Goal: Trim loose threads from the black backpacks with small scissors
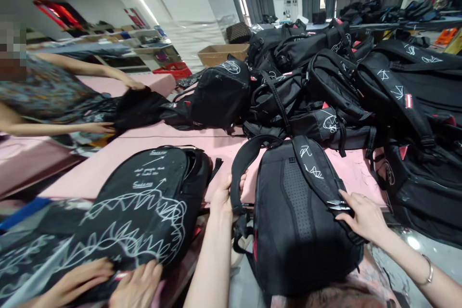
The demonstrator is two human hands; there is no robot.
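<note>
A black backpack (281,231) stands upright in front of me, its padded back panel and shoulder straps facing me. My left hand (233,187) is closed around its left shoulder strap (238,171), which it lifts away from the bag. In my right hand (359,214) is a small pair of metal thread snips (337,205), the blades pointing left over the right shoulder strap (310,161). White scribbled lines mark that strap. The fingertips of the right hand are at the strap's edge. The bag's lower part lies in dark shadow.
Several black backpacks (317,86) are piled across the pink table (231,147). At left lies another backpack (140,187) with white drawings, a co-worker's hands (135,284) on it. Farther left, a person (43,89) handles black fabric (139,106). A cardboard box (222,54) stands behind.
</note>
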